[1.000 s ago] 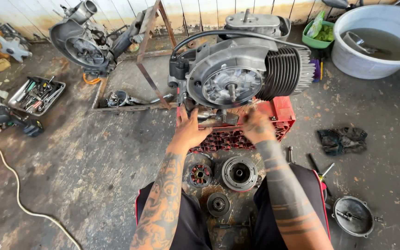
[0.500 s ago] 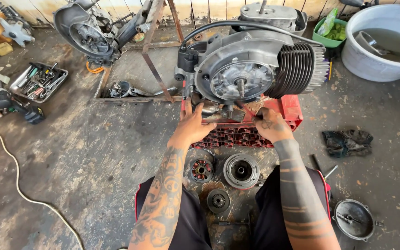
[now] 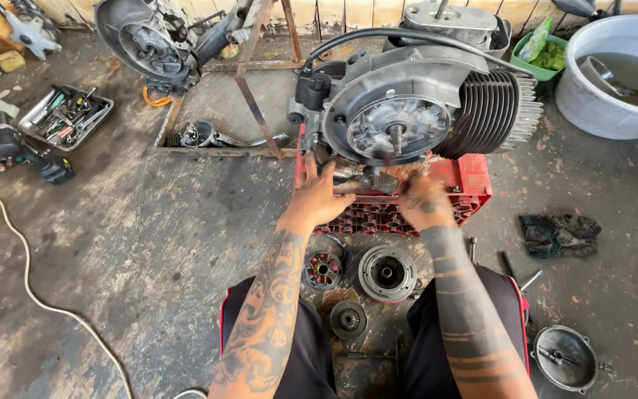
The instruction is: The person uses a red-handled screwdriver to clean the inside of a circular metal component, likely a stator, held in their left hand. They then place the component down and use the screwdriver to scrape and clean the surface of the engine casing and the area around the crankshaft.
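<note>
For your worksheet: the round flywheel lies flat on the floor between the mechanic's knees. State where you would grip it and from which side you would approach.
Grip the flywheel by its outer rim, coming from above. It lies flat with its open hollow face up, so the rim is exposed all round. The stator sits close on its left, so the near and right edges probably give fingers more room.

I'm in a repair workshop: stained concrete floor [image 3: 149, 244], an engine [image 3: 415, 111] on a red crate [image 3: 470, 181], tray of tools [image 3: 64, 118].
</note>
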